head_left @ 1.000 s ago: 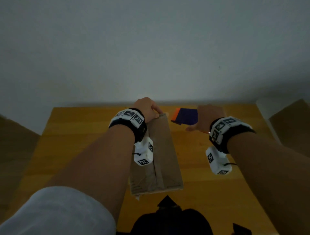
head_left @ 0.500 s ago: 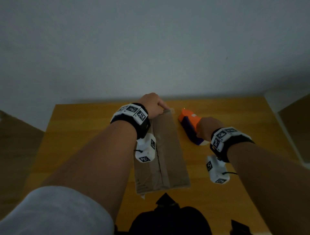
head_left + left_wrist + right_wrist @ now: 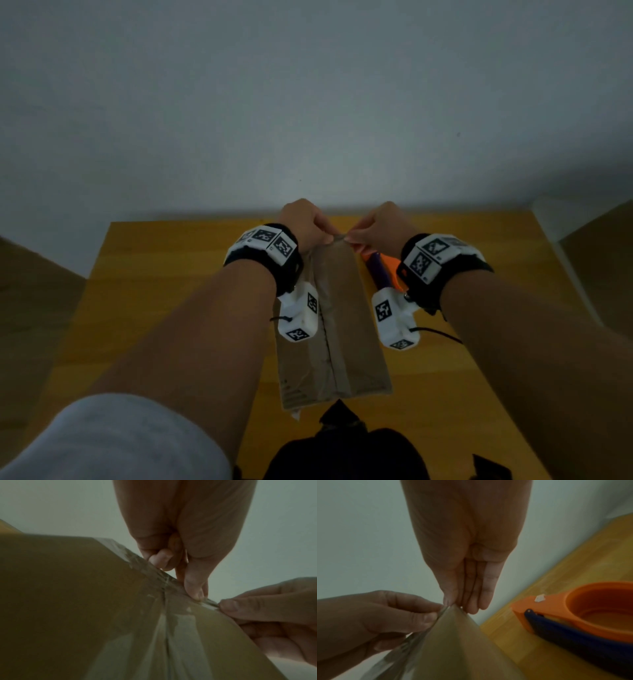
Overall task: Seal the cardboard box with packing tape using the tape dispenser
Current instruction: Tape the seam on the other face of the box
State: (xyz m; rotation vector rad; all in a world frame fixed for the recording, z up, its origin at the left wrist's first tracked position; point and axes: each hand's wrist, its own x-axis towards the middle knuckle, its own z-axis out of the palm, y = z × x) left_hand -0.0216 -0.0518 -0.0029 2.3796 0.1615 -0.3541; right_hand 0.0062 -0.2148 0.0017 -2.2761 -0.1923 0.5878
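Note:
A flat brown cardboard box (image 3: 346, 329) lies lengthwise on the wooden table (image 3: 171, 291), with clear tape (image 3: 173, 635) running along its middle seam. At the box's far edge my left hand (image 3: 325, 236) pinches the tape end between thumb and forefinger (image 3: 195, 591). My right hand (image 3: 352, 240) pinches the same tape strip just to the right; its fingertips (image 3: 452, 600) meet at the box's far corner (image 3: 453, 635). The orange and dark blue tape dispenser (image 3: 380, 270) lies on the table right of the box, under my right wrist, with nothing holding it (image 3: 573, 619).
A pale wall (image 3: 308, 102) rises right behind the table's far edge. A dark bag (image 3: 342, 452) sits at the near edge below the box. Brown surfaces flank the table at the left (image 3: 30, 298) and right (image 3: 603, 267).
My right hand set the dispenser down on the table right of the box and moved over to the box's far edge. My left hand stayed at that edge.

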